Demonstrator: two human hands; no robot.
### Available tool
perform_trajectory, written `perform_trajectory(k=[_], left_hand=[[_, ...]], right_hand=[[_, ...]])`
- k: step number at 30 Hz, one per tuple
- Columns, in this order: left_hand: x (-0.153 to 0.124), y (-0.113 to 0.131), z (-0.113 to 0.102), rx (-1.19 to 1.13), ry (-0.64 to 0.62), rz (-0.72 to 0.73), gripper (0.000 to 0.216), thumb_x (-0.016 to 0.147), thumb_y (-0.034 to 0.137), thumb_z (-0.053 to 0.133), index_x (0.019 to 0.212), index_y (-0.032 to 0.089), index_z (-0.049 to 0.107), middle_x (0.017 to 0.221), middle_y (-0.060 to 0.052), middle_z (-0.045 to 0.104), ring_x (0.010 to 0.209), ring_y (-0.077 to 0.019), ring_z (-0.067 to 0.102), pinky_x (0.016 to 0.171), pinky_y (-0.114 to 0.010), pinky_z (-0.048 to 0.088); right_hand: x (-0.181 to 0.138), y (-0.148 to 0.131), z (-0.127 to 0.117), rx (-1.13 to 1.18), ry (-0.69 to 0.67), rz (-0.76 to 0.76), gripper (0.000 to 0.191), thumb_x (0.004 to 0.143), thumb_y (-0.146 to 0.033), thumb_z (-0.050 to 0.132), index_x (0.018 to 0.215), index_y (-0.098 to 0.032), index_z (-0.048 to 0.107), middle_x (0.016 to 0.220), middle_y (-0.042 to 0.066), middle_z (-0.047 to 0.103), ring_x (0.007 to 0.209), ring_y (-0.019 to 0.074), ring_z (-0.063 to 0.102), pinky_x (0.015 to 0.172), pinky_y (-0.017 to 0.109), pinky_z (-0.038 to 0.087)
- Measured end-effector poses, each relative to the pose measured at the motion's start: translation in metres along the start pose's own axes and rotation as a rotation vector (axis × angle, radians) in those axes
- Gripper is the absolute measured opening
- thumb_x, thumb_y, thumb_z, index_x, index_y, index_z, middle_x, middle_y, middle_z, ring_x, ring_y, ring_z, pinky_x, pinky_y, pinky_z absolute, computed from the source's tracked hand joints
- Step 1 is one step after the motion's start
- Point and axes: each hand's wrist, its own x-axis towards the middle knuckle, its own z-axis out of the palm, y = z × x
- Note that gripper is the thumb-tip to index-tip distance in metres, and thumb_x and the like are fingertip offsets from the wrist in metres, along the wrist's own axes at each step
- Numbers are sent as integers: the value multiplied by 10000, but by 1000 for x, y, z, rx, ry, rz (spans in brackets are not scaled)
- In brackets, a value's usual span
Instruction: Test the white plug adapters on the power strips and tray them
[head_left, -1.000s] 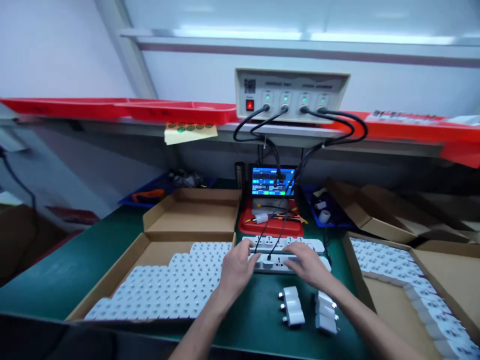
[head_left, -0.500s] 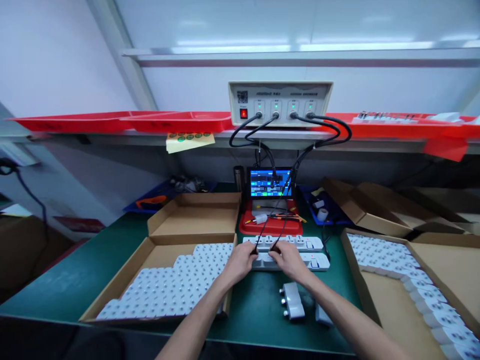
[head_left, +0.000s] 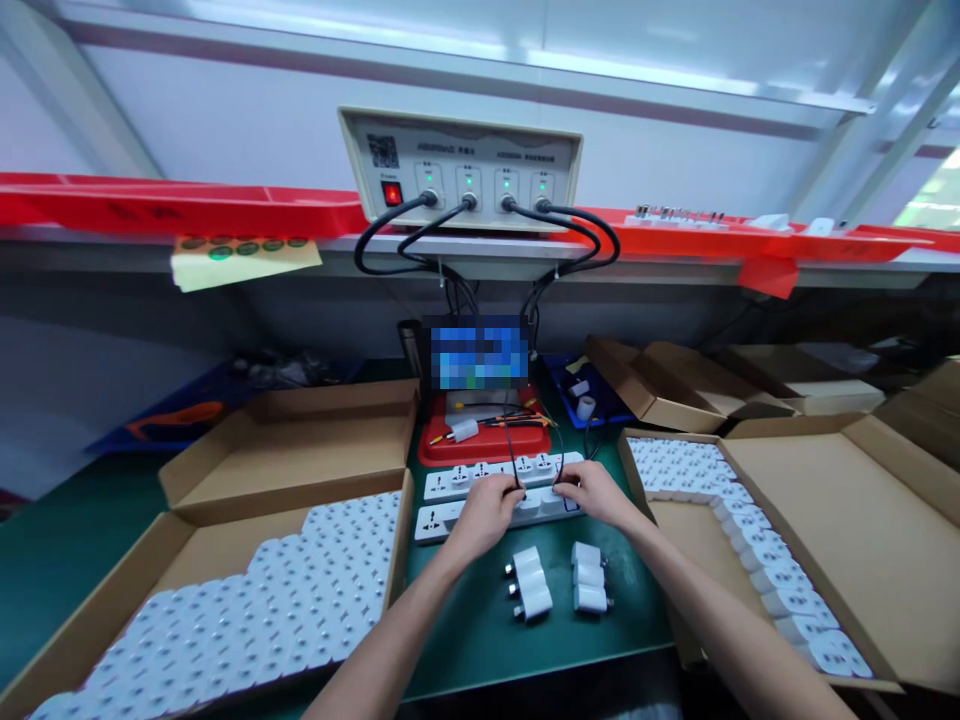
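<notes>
Both of my hands are over the nearer white power strip [head_left: 431, 524]. My left hand [head_left: 486, 512] is closed, thumb and fingers pinching the end of a thin black cable [head_left: 513, 450] at a white charger plugged into the strip. Just to its right, my right hand [head_left: 594, 490] pinches a second thin black cable [head_left: 561, 445] close to the strip's switch end. The cable tips are hidden by my fingers. White plug chargers [head_left: 529, 585] lie in a short row on the green table below my hands, with another row of chargers [head_left: 589, 578] beside it.
A second power strip [head_left: 442, 484] lies behind. Beyond it are a red tray [head_left: 491, 450] and a small blurred screen [head_left: 480, 352]. Cardboard boxes of white chargers stand left [head_left: 396, 560] and right [head_left: 679, 640]. A tester box [head_left: 480, 150] with black cables sits on the shelf.
The view has turned to the right. My hands, each still pinching a cable, have moved right along the nearer strip. The right-hand row of chargers, partly covered by my forearm before, now shows fully.
</notes>
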Motion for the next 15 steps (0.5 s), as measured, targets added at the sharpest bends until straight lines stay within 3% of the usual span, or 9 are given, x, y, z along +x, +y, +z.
perform_trajectory(k=[4, 10, 15], left_hand=[[10, 3, 11, 72, -27, -14, 176, 979, 193, 625, 892, 194, 778, 921, -69, 800, 877, -233, 699, 827, -326, 443], [12, 7, 10, 165, -73, -7, 179, 982, 137, 619, 893, 191, 765, 960, -83, 785, 919, -246, 695, 847, -339, 454], [9, 8, 17, 300, -94, 34, 182, 1002, 139, 583, 923, 193, 738, 994, -95, 738, 944, -253, 680, 858, -354, 468]], right_hand=[[1, -1, 5, -9, -11, 1, 124, 906, -173, 729, 797, -192, 785, 782, 8, 767, 757, 185, 662, 701, 281, 380], [-3, -8, 3, -95, 5, -9, 147, 946, -175, 703, 805, -194, 742, 796, 8, 739, 760, 187, 638, 706, 288, 371], [-8, -10, 11, -176, -3, -58, 120, 969, -133, 656, 901, -200, 729, 946, 40, 754, 889, 208, 657, 804, 292, 422]])
